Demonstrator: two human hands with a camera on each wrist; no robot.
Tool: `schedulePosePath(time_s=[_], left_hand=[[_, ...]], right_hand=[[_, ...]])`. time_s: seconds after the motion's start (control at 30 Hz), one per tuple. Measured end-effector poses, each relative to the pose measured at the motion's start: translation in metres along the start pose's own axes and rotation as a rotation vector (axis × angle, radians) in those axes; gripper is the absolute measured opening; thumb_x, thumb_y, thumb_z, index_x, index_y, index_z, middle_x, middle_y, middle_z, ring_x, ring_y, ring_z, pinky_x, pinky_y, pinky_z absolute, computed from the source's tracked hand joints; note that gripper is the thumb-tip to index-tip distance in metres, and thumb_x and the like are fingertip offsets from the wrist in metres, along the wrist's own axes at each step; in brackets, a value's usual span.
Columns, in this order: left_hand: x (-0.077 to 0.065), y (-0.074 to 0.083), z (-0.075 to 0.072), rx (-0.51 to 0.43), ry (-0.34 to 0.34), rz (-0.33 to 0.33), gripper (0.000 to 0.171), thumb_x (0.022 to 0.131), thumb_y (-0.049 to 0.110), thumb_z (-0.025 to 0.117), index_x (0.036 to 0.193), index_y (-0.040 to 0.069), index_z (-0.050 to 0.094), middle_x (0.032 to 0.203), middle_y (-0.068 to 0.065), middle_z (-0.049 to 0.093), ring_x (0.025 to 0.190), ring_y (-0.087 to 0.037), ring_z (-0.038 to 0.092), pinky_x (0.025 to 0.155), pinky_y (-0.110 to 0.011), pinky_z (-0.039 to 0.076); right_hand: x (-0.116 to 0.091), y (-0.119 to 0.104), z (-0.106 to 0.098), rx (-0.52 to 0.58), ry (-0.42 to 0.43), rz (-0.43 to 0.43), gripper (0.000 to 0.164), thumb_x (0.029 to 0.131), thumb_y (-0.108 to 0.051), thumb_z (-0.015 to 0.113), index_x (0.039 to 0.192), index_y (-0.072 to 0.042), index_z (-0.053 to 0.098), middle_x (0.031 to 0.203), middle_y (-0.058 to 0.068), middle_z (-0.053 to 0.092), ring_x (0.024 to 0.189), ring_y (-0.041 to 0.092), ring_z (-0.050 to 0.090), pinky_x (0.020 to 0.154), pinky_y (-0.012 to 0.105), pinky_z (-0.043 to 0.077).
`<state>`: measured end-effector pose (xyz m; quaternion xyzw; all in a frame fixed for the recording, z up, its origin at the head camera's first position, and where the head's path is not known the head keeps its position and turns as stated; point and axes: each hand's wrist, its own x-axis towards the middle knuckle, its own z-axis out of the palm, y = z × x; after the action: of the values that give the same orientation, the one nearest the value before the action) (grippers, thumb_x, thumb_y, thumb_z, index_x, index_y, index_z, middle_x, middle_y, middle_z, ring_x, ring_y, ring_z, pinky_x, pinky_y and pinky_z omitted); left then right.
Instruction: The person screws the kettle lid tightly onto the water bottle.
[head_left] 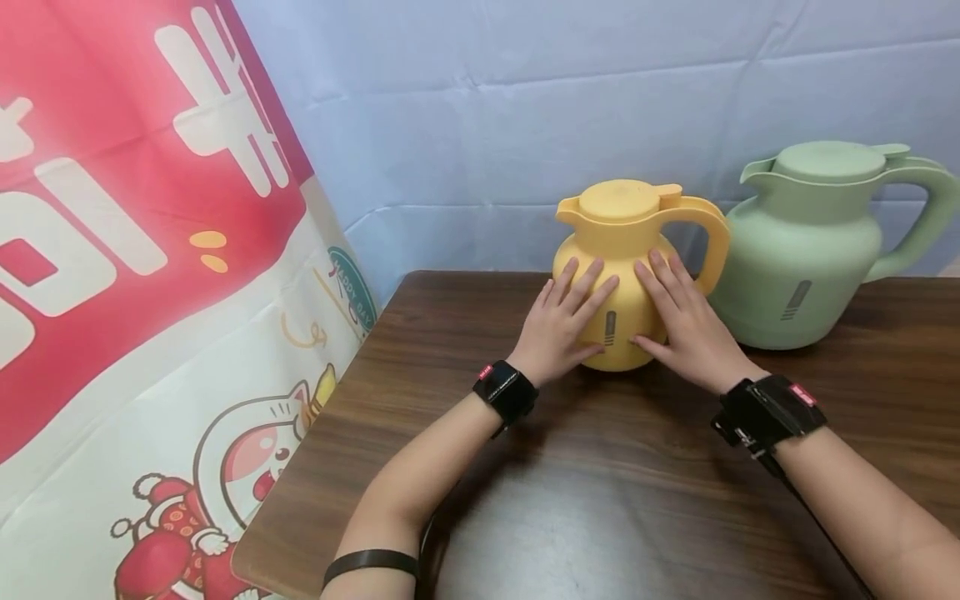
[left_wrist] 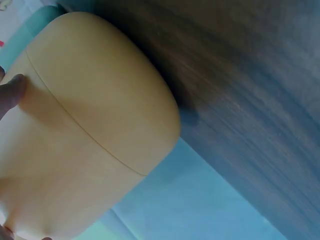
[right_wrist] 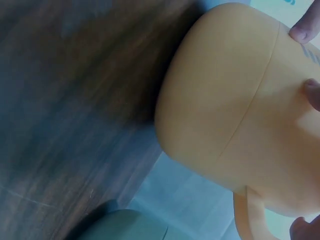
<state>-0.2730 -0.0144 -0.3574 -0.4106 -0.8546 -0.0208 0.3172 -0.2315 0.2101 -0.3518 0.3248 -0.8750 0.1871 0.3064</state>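
Note:
A yellow insulated jug with a lid, spout and side handle stands upright near the back edge of the table. My left hand rests on the left side of its round body, fingers spread and fairly straight. The right hand lies against the other side, below the handle, with its fingers likewise extended. Both thumbs point inward near the grey mark on the jug's front. In the left wrist view, the lower body of the yellow jug fills much of the picture. Its handle shows in the right wrist view.
A larger green jug stands close on the right, partly behind the yellow handle. The dark wooden table ends at a rounded left corner. Pale blue cloth hangs behind, and a red and white printed banner hangs at left.

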Motion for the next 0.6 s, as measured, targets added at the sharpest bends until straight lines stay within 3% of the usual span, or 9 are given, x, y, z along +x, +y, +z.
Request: schedulePosePath(time_s=[0.07, 0.6], left_hand=[[0.004, -0.004, 0.003, 0.013, -0.009, -0.021, 0.102, 0.074, 0.054, 0.075, 0.152, 0.018, 0.021, 0.159, -0.004, 0.000, 0.143, -0.026, -0.009, 0.110, -0.048, 0.023], [0.036, -0.019, 0.028, 0.088, -0.105, -0.171, 0.101, 0.079, 0.052, 0.071, 0.154, 0.024, 0.010, 0.159, 0.000, -0.008, 0.143, -0.024, -0.013, 0.110, -0.047, 0.024]], right_hand=[[0.006, 0.004, 0.003, -0.011, -0.004, 0.013, 0.109, 0.070, -0.005, 0.084, 0.153, -0.009, 0.013, 0.158, 0.013, 0.005, 0.142, 0.039, 0.004, 0.105, 0.062, 0.019], [0.035, 0.034, 0.022, -0.028, -0.050, 0.158, 0.104, 0.076, -0.002, 0.078, 0.153, -0.011, 0.008, 0.158, 0.013, 0.002, 0.142, 0.039, 0.001, 0.106, 0.062, 0.016]])
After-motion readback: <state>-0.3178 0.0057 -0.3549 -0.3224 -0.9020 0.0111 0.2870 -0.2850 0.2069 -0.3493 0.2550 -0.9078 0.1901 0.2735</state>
